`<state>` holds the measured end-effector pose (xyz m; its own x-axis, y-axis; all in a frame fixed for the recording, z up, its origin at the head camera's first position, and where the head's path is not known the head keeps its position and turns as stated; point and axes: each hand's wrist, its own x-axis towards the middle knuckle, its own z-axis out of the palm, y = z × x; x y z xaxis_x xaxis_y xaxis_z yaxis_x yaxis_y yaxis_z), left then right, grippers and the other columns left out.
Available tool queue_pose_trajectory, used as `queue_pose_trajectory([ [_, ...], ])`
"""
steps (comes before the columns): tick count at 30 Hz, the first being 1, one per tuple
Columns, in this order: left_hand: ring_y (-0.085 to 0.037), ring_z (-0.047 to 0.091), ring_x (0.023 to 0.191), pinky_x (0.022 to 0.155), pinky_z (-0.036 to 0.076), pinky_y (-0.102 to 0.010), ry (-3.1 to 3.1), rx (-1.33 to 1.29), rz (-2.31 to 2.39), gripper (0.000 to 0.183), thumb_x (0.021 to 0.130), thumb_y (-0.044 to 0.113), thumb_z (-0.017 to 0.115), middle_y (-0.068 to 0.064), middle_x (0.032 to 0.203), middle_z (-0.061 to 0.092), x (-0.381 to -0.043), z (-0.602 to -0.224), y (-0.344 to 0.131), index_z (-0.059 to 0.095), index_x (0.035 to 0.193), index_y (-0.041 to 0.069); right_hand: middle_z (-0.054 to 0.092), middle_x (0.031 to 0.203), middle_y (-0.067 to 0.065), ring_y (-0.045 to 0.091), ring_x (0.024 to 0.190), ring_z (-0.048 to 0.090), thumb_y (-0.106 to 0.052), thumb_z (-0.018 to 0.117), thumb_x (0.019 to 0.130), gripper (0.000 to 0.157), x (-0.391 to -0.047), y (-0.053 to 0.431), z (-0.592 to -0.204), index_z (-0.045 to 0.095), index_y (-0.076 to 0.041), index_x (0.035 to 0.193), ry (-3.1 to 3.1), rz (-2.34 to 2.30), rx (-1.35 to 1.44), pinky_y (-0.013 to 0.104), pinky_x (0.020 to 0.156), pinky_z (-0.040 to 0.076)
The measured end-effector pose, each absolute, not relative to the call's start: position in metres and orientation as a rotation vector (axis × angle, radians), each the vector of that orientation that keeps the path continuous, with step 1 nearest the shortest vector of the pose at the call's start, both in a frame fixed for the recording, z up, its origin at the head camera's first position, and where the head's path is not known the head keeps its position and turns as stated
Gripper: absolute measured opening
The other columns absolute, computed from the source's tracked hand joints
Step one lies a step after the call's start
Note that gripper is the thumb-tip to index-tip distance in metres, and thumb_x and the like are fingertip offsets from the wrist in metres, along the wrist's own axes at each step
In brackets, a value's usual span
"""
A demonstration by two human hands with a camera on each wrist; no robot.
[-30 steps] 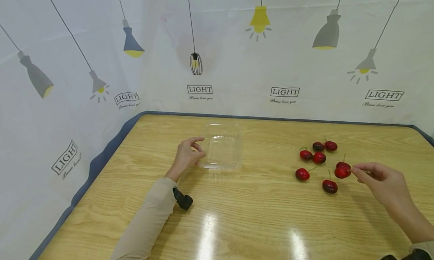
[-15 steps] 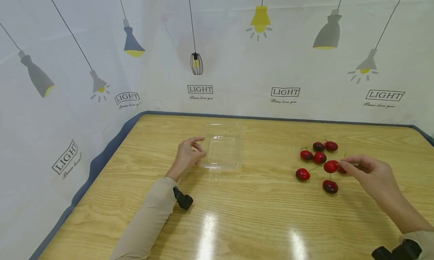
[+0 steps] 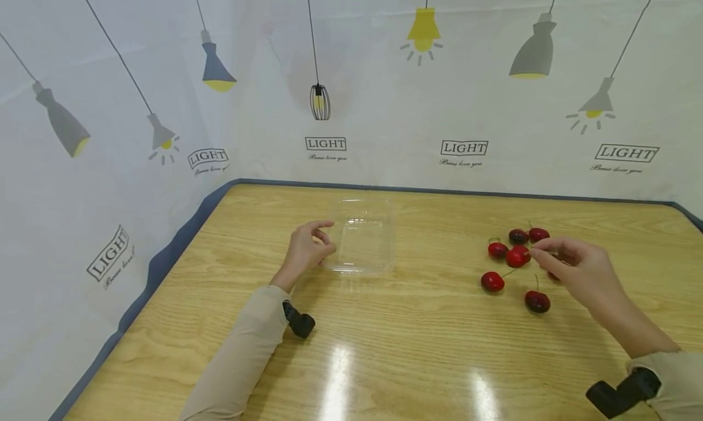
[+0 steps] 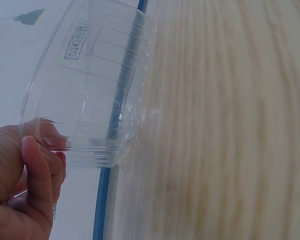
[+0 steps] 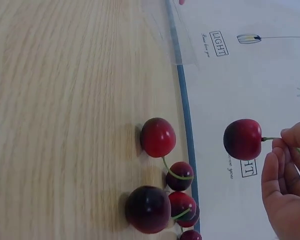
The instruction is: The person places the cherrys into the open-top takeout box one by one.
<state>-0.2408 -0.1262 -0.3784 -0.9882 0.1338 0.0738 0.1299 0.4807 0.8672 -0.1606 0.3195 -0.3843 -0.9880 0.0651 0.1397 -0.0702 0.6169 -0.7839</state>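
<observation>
At the near left of the clear container [image 3: 362, 241], a beige sleeve [image 3: 233, 354] crosses the table [image 3: 412, 335], with a black wrist camera [image 3: 301, 324] at its cuff. The left hand [image 3: 304, 248] is at the container's left rim; in the left wrist view its grip is together on that edge, pinching the plastic between thumb and fingers. Neither this hand nor the container has shifted noticeably over the last second, so the container appears to be steadied where it stands.

Well to the right of the container lie the loose cherries [image 3: 492, 282]: some gathered on the far side of that patch, others nearer the person, and one partly covered by the right hand [image 3: 584, 277].

That hand's grip is clamped on the green stem [image 5: 271, 138] of the held cherry [image 5: 243, 139], which shows against the white backdrop [image 5: 230, 85] in the right wrist view, apart from the other fruit. A second ago it was at the right side of the loose cherries; it has since travelled leftward and away from the person, and the head view now shows it overlapping the far group. The gap to the container has narrowed, yet the held cherry remains outside it, well apart on its right; its height above the table is hard to judge.
</observation>
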Motion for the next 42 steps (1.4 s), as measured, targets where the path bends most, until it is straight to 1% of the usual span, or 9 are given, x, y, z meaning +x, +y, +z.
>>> queue_pose_trajectory([
  [4, -0.010, 0.044, 0.037, 0.038, 0.037, -0.023, 2.699, 0.238, 1.583, 0.049, 0.071, -0.003, 0.058, -0.008, 0.074, 0.053, -0.241, -0.378, -0.125, 0.053, 0.120, 0.001, 0.058, 0.078, 0.000, 0.014, 0.063, 0.046, -0.036, 0.056, 0.084, 0.029, -0.152, 0.295, -0.360, 0.061, -0.013, 0.101, -2.673, 1.318, 0.040, 0.033, 0.044, 0.036],
  [7, -0.010, 0.043, 0.037, 0.038, 0.037, -0.023, 2.697, 0.239, 1.589, 0.049, 0.071, -0.003, 0.058, -0.008, 0.073, 0.053, -0.241, -0.378, -0.125, 0.053, 0.120, 0.001, 0.059, 0.082, -0.007, 0.009, 0.067, 0.047, -0.032, 0.056, 0.085, 0.029, -0.145, 0.277, -0.341, 0.061, -0.008, 0.101, -2.676, 1.291, 0.075, 0.027, 0.049, 0.036],
  [9, -0.010, 0.043, 0.037, 0.038, 0.038, -0.023, 2.696, 0.248, 1.589, 0.049, 0.071, -0.003, 0.059, -0.008, 0.073, 0.053, -0.241, -0.378, -0.125, 0.053, 0.120, 0.001, 0.060, 0.087, -0.011, 0.004, 0.072, 0.050, -0.036, 0.056, 0.084, 0.030, -0.153, 0.280, -0.350, 0.062, -0.011, 0.100, -2.670, 1.256, 0.087, 0.021, 0.054, 0.039],
  [13, -0.010, 0.044, 0.036, 0.038, 0.038, -0.023, 2.697, 0.261, 1.590, 0.049, 0.071, -0.003, 0.059, -0.008, 0.073, 0.053, -0.242, -0.378, -0.126, 0.053, 0.120, 0.000, 0.062, 0.089, -0.013, 0.003, 0.077, 0.054, -0.038, 0.058, 0.082, 0.030, -0.166, 0.284, -0.364, 0.063, -0.014, 0.099, -2.647, 1.286, 0.102, 0.017, 0.059, 0.041],
  [16, -0.010, 0.044, 0.036, 0.038, 0.039, -0.023, 2.700, 0.262, 1.591, 0.049, 0.071, -0.003, 0.059, -0.008, 0.072, 0.053, -0.242, -0.378, -0.125, 0.053, 0.119, 0.000, 0.063, 0.088, -0.009, 0.004, 0.076, 0.054, -0.034, 0.059, 0.083, 0.031, -0.159, 0.269, -0.349, 0.062, -0.007, 0.099, -2.654, 1.310, 0.130, 0.019, 0.058, 0.042],
  [22, -0.011, 0.044, 0.036, 0.038, 0.039, -0.024, 2.707, 0.255, 1.585, 0.048, 0.071, -0.003, 0.059, -0.008, 0.072, 0.053, -0.241, -0.377, -0.125, 0.053, 0.119, 0.000, 0.059, 0.086, -0.011, -0.002, 0.076, 0.052, -0.030, 0.058, 0.085, 0.029, -0.150, 0.245, -0.322, 0.062, -0.004, 0.098, -2.672, 1.265, 0.197, 0.016, 0.061, 0.043],
  [29, -0.011, 0.043, 0.037, 0.039, 0.040, -0.024, 2.712, 0.245, 1.573, 0.048, 0.072, -0.002, 0.059, -0.008, 0.073, 0.053, -0.240, -0.378, -0.125, 0.054, 0.119, 0.001, 0.060, 0.082, 0.004, 0.007, 0.067, 0.053, -0.023, 0.058, 0.085, 0.024, -0.155, 0.231, -0.318, 0.062, -0.002, 0.096, -2.662, 1.279, 0.306, 0.019, 0.057, 0.044],
  [33, -0.010, 0.043, 0.037, 0.039, 0.040, -0.024, 2.717, 0.245, 1.567, 0.048, 0.072, -0.002, 0.059, -0.008, 0.073, 0.053, -0.241, -0.378, -0.125, 0.054, 0.119, 0.001, 0.058, 0.080, 0.005, 0.010, 0.063, 0.052, -0.023, 0.058, 0.085, 0.025, -0.157, 0.223, -0.316, 0.062, -0.002, 0.096, -2.661, 1.322, 0.347, 0.021, 0.055, 0.044],
  [42, -0.010, 0.044, 0.037, 0.039, 0.040, -0.024, 2.726, 0.249, 1.564, 0.048, 0.071, -0.003, 0.059, -0.008, 0.072, 0.053, -0.241, -0.378, -0.125, 0.054, 0.119, 0.001, 0.060, 0.090, 0.011, 0.011, 0.073, 0.055, -0.024, 0.057, 0.086, 0.026, -0.162, 0.206, -0.311, 0.062, -0.001, 0.096, -2.677, 1.336, 0.414, 0.021, 0.060, 0.045],
])
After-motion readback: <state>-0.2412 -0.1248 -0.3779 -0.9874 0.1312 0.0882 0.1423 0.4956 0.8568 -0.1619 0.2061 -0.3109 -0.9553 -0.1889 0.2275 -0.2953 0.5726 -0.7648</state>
